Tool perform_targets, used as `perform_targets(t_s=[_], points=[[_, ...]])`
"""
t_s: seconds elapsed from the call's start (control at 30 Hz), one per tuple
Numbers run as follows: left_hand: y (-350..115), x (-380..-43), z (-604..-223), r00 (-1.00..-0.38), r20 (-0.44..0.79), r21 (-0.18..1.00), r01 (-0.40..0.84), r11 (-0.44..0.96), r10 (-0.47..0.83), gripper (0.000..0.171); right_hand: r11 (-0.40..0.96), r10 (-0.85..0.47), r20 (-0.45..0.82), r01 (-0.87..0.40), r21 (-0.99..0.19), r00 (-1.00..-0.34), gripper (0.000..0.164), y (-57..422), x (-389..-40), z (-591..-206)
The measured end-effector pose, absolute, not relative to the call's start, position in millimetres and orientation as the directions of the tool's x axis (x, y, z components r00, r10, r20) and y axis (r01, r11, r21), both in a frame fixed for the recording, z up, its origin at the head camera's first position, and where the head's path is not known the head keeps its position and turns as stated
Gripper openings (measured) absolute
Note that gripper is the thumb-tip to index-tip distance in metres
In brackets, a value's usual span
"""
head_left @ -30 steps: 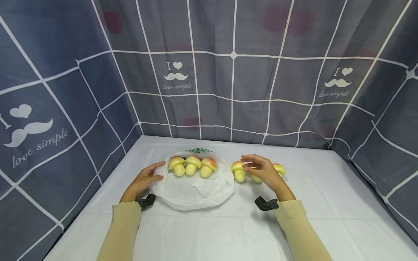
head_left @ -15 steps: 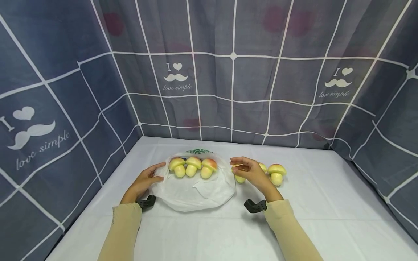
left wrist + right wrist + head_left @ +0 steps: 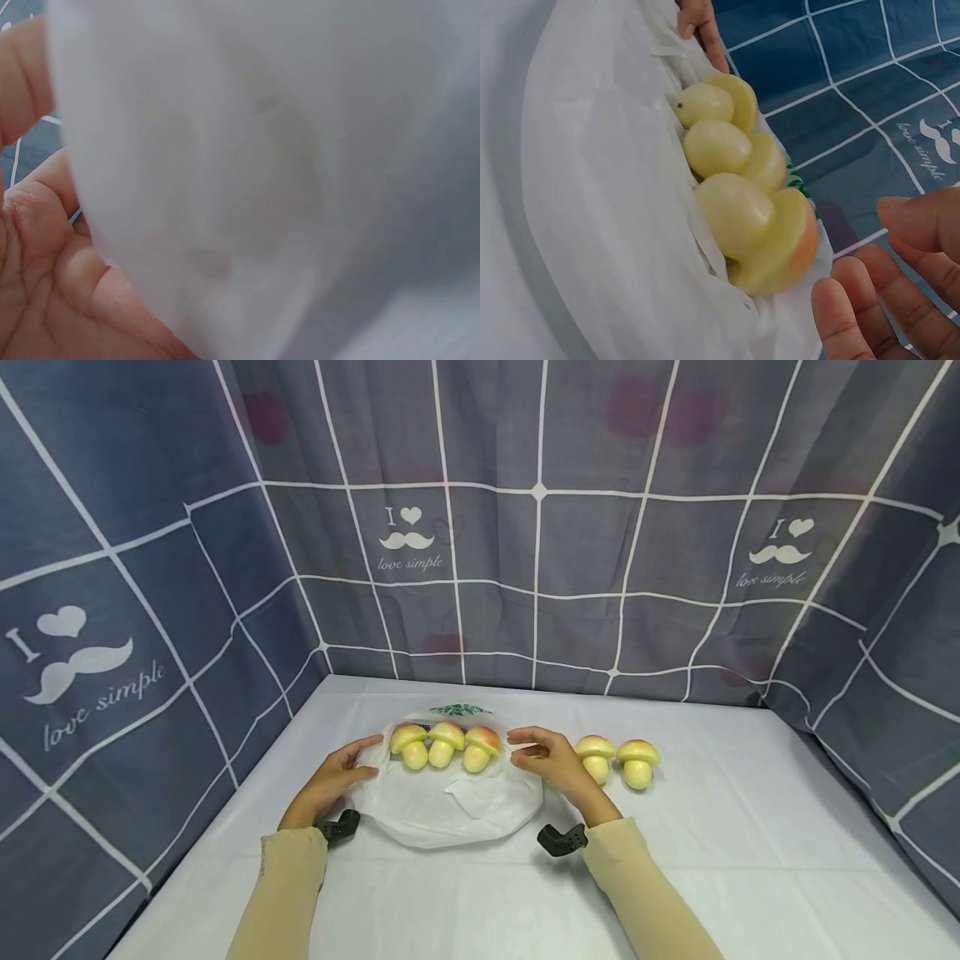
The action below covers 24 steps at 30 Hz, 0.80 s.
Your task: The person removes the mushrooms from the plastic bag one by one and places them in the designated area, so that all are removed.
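Note:
A crumpled white plastic bag [image 3: 427, 810] lies on the table, its mouth spread open. Three yellow mushroom-shaped pieces with orange-tinged caps, such as the middle mushroom [image 3: 446, 743], sit in a row at the mouth. My left hand [image 3: 324, 783] is at the bag's left edge, fingers and thumb apart; in the left wrist view the bag's film [image 3: 247, 187] covers much of the palm. At the right edge of the mouth my right hand [image 3: 553, 766] has its fingers loosely bent. The right wrist view shows nothing between them, beside the nearest mushroom [image 3: 780, 247].
To the right of my right hand stand two more mushrooms, an inner mushroom [image 3: 595, 758] and an outer mushroom [image 3: 637, 763]. The white-covered table [image 3: 450, 902] ends at a dark checked curtain [image 3: 585, 543] at the back and both sides.
My right hand has moved left from over the right-hand mushrooms to the bag's edge, uncovering two mushrooms and now hiding the leftmost of that group. The left hand and bag stay put.

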<state>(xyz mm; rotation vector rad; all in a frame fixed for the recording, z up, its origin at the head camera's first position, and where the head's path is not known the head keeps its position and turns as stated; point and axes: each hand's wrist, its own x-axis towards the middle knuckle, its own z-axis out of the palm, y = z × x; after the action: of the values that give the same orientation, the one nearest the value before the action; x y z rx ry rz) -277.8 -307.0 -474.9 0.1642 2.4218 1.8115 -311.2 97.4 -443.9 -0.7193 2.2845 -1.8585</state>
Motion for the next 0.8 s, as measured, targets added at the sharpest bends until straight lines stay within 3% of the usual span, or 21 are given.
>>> perform_targets(t_s=[0.4, 0.8], points=[[-305, -280, -479, -0.989, -0.021, 0.963, 0.02, 0.27, 0.147, 0.072, 0.197, -0.324, 0.196, -0.269, -0.943, -0.925, 0.039, 70, -316, -452], [-306, -276, -477, -0.988, -0.015, 0.968, 0.025, 0.251, 0.156, 0.073, 0.239, -0.222, 0.14, -0.193, -0.952, -0.965, 0.046, 50, -324, -460]])
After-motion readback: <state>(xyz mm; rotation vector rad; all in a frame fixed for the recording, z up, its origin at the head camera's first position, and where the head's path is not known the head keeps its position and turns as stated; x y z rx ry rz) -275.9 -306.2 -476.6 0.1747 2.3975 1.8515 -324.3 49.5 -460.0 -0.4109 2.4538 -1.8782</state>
